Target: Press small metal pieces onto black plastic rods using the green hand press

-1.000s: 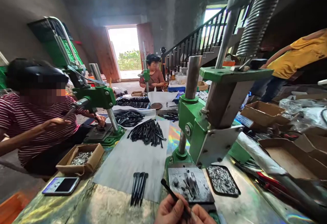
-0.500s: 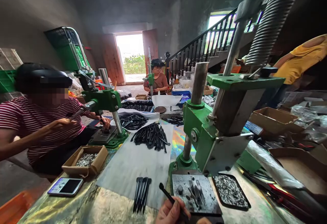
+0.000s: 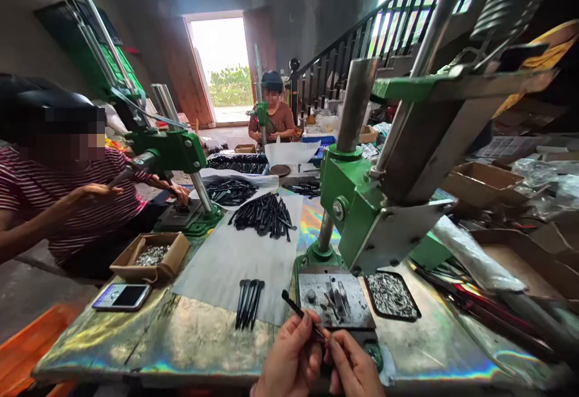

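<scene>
My left hand (image 3: 296, 346) grips a slim black stick (image 3: 293, 304) with a small rounded head, which points up and to the left. The fingertips of my right hand (image 3: 350, 361) are pinched together at the stick's lower end; whether they also hold a small part is hidden. Just beyond my hands stands a green hand press (image 3: 341, 201) with a steel base plate (image 3: 323, 318). Left of my hands, a small row of similar black sticks (image 3: 248, 303) lies partly on a white sheet (image 3: 212, 270). To the right of the press sits a black tray (image 3: 392, 295) of small shiny metal parts.
A larger pile of black sticks (image 3: 262, 216) lies farther back. On the left are a phone (image 3: 121, 296), a cardboard box (image 3: 151, 256) of metal bits and a co-worker (image 3: 85, 204) at another green press (image 3: 167, 152). Another person (image 3: 274, 116) sits at the far end.
My right hand has come up into view and met the stick's lower end. My left hand still holds the stick. The camera has tilted down, showing the table's front edge.
</scene>
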The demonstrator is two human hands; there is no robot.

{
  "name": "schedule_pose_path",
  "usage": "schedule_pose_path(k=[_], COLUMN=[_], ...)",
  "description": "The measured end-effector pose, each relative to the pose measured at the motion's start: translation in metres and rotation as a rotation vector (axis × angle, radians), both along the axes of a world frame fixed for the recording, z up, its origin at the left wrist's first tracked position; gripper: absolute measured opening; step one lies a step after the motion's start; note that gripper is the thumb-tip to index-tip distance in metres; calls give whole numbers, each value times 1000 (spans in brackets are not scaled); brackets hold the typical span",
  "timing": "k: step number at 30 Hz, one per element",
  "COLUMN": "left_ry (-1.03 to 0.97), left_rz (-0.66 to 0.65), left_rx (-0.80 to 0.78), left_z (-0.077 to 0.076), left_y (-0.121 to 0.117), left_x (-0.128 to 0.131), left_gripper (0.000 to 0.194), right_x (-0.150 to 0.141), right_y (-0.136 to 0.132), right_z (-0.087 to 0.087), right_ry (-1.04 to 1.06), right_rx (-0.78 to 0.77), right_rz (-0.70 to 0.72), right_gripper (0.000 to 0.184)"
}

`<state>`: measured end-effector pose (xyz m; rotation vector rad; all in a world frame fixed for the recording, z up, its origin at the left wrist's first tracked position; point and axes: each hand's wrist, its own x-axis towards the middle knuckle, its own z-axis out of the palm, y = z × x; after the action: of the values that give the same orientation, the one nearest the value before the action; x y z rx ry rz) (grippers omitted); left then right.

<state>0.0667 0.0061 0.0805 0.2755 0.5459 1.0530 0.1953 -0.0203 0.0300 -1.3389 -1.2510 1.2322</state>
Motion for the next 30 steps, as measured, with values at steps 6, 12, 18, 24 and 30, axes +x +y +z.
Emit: schedule_pose_path(k=[6, 12, 18, 24, 30], left_ry=[63, 65, 64, 122, 403], left_rz=[-8, -33, -49, -63, -61], left_rx=[-81, -63, -57, 14, 155], left_z=[10, 7, 9, 8, 10], left_y=[-4, -1, 0, -4, -6], left_x=[0, 2, 3, 2, -24], left_gripper=[30, 31, 33, 33, 33], right_x=[3, 4, 5, 6, 6], right_y=[-2, -4, -4, -5, -8], right_z=[7, 8, 11, 10, 11], right_ry=[-5, -2, -6, -8, -63], right_rx=[-2, 27, 34, 28, 12], right_rz=[37, 32, 39, 33, 24], right_gripper=[43, 40, 40, 40, 42])
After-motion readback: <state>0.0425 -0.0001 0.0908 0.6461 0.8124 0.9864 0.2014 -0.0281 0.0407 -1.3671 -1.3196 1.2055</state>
